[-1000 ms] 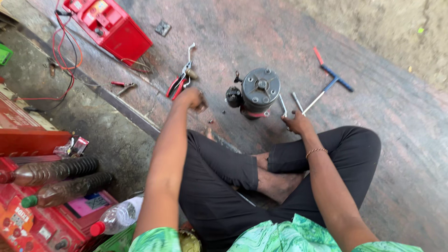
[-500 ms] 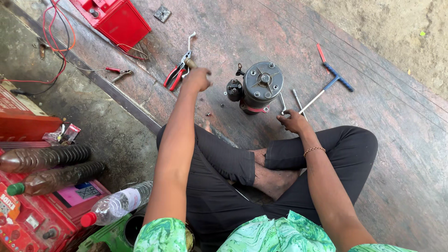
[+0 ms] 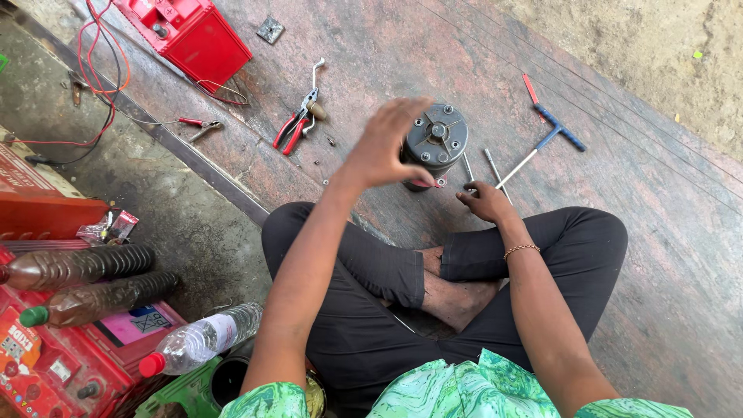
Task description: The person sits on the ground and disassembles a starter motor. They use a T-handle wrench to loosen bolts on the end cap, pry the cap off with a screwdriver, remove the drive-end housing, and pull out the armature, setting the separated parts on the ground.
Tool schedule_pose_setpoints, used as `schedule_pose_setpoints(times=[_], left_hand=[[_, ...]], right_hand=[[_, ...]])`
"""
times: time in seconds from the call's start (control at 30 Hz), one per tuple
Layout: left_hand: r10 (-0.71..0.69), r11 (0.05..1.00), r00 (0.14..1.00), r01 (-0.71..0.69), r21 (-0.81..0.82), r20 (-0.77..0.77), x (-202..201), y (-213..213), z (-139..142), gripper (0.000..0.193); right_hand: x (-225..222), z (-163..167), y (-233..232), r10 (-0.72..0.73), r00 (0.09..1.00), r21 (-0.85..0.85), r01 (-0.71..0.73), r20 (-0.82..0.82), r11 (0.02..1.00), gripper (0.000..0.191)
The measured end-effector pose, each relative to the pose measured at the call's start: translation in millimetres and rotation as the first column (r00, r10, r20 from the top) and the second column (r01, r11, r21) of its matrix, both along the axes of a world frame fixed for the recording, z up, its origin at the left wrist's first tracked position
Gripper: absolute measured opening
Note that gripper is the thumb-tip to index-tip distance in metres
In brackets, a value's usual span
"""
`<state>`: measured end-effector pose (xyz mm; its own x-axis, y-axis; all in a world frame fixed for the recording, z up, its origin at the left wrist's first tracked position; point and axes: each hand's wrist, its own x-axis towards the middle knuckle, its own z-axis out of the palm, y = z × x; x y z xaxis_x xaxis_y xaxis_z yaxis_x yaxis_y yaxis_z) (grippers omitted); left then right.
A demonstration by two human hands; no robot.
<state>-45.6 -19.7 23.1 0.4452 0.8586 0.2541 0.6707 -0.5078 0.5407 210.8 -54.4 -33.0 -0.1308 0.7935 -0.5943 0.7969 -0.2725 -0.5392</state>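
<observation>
I sit cross-legged on a reddish stone floor. A dark cylindrical motor [image 3: 438, 138] stands on end in front of my knees. My left hand [image 3: 385, 145] hovers blurred just left of the motor, fingers stretched out, with nothing seen in it. My right hand [image 3: 484, 202] rests on the floor right of the motor, its fingertips pinched on the near end of a thin metal rod [image 3: 467, 167]. A second rod [image 3: 495, 166] lies beside it. Red-handled pliers [image 3: 292, 128] lie to the left of my left hand.
A blue T-handle wrench [image 3: 551, 138] and a red screwdriver [image 3: 530, 87] lie at the right. A red battery [image 3: 195, 35] with wires sits far left, a clip [image 3: 198, 128] below it. Bottles [image 3: 203, 340] and red boxes [image 3: 46, 213] crowd the lower left.
My left hand has lifted off the floor by the pliers and swung right, up beside the motor. My right hand stays at the rods. The view has shifted closer.
</observation>
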Motion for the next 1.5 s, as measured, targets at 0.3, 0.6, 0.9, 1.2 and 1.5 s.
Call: schedule_pose_setpoints(times=[0.3,0.6,0.9,1.2,1.5], left_hand=[[0.074,0.985,0.996,-0.064,0.159,-0.057,11.3,-2.5,-13.4,0.140],[0.108,0.985,0.986,-0.089,0.147,-0.127,13.3,-0.7,-15.3,0.138],[0.113,0.988,0.987,-0.099,0.117,-0.117,13.3,-1.0,-15.9,0.138],[0.094,0.992,0.993,-0.087,0.091,-0.070,11.2,-1.0,-17.6,0.135],[0.089,0.995,0.993,-0.085,0.053,-0.083,10.7,1.1,-18.0,0.135]], right_hand=[[8.6,-14.6,7.0,-0.193,0.956,0.188,0.153,0.220,0.970,0.051],[11.1,-36.4,36.9,-0.145,0.879,0.162,0.078,0.454,0.984,0.052],[23.1,-66.0,57.8,-0.120,0.840,0.146,0.049,0.529,0.988,0.047],[18.9,-53.8,50.7,-0.143,0.873,0.165,0.073,0.467,0.984,0.034],[22.7,-19.6,48.0,-0.773,0.480,-0.250,0.757,-0.415,0.604,0.031]])
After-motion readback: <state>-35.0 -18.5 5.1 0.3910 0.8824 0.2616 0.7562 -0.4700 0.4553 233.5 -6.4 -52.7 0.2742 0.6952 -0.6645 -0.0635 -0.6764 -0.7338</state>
